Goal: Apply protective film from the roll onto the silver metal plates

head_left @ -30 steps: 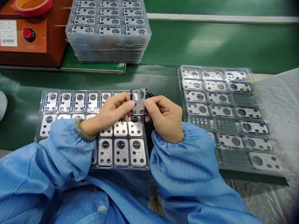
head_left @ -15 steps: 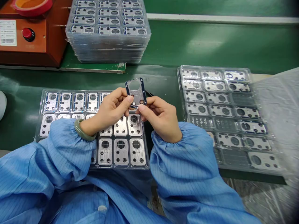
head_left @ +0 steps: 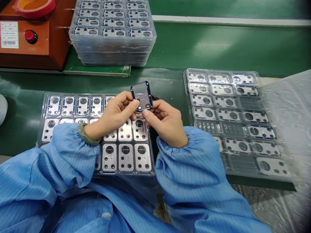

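A small metal plate (head_left: 143, 94) with a dark blue edge, one large opening and small round holes is held up, tilted, between my two hands. My left hand (head_left: 119, 108) pinches its lower left side between thumb and fingers. At the lower right corner, my right hand (head_left: 166, 121) grips it with the thumb in front. Below my hands lies a clear tray (head_left: 100, 147) filled with silvery plates; those in its top row have blue edges. Part of this tray is hidden by my left arm.
At the right, another tray (head_left: 236, 128) holds plates and some bare slots, partly under clear plastic film (head_left: 289, 119). A tall stack of trays (head_left: 113, 48) stands at the back, beside an orange machine (head_left: 41, 51) bearing a roll of tape (head_left: 36, 12).
Both hands keep their grip on the plate, which has tilted very slightly. My right hand has shifted a little to the left.
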The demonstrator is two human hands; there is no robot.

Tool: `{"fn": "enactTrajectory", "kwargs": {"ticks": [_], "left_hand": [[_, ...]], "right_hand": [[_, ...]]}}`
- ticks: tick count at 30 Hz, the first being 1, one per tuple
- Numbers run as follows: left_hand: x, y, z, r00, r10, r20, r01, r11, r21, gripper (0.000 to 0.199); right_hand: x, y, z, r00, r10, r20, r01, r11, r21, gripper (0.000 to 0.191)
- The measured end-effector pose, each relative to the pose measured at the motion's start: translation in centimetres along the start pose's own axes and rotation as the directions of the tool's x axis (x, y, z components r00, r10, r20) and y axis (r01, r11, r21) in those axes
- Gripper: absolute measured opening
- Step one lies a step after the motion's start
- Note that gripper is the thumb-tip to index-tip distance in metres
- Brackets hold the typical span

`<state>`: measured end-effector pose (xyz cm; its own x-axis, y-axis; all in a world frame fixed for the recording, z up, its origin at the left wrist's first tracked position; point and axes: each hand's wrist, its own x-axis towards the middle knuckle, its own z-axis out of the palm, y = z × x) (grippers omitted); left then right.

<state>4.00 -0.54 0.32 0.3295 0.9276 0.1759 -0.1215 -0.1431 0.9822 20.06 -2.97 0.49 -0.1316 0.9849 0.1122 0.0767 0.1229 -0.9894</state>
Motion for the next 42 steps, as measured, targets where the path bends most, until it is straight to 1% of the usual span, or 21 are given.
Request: {"fn": "enactTrajectory", "kwargs": {"ticks": [4,8,13,22,27,29,32,34,37,39,42], "left_hand": [[-0.1,-0.1,0.0,1.000,0.013,0.024,-0.013,1.000,-0.019,0.021],[-0.2,-0.2,0.0,0.998,0.030,0.050,-0.029,0.999,-0.026,0.026],[-0.1,-0.2,0.0,0.996,-0.016,0.092,0.016,1.000,-0.005,0.022],[-0.1,0.0,0.4,0.996,-0.017,0.083,0.018,1.000,-0.008,0.021],[-0.1,0.0,0.3,0.996,-0.018,0.088,0.021,0.999,-0.036,0.022],[0.0,-0.2,0.0,0.997,-0.007,0.072,0.013,0.996,-0.083,0.024],[0.1,-0.6,-0.5,0.999,0.039,-0.026,-0.042,0.989,-0.138,0.025],[0.2,-0.9,-0.8,0.994,0.060,-0.094,-0.073,0.988,-0.139,0.022],[0.2,-1.1,-0.9,0.989,0.043,-0.142,-0.060,0.991,-0.117,0.017],[0.2,-1.1,-0.9,0.988,0.022,-0.151,-0.039,0.993,-0.109,0.017],[0.1,-0.8,-0.6,0.991,0.032,-0.126,-0.044,0.995,-0.088,0.017]], "right_hand": [[0.0,-0.1,0.1,1.000,0.006,-0.004,-0.006,1.000,0.002,0.021],[0.1,-0.2,0.1,1.000,0.019,-0.005,-0.019,1.000,0.017,0.022],[0.1,-0.2,-0.1,0.999,0.017,-0.033,-0.016,1.000,0.011,0.021],[0.0,0.1,-0.4,0.999,-0.025,-0.041,0.028,0.998,0.060,0.018],[-0.1,0.3,-0.6,0.994,-0.071,-0.087,0.073,0.997,0.021,0.022],[-0.1,0.4,-0.8,0.994,-0.063,-0.089,0.064,0.998,0.007,0.023],[-0.1,0.2,-0.9,0.996,-0.051,-0.072,0.051,0.999,-0.001,0.024],[-0.1,0.0,-1.0,0.998,-0.054,-0.038,0.054,0.998,-0.014,0.025],[-0.1,-0.3,-1.0,0.997,-0.072,0.013,0.072,0.996,-0.048,0.026],[-0.1,-0.2,-1.0,0.996,-0.090,-0.014,0.089,0.994,-0.066,0.026],[0.0,0.2,-1.0,0.983,-0.113,-0.145,0.105,0.992,-0.064,0.024]]}}
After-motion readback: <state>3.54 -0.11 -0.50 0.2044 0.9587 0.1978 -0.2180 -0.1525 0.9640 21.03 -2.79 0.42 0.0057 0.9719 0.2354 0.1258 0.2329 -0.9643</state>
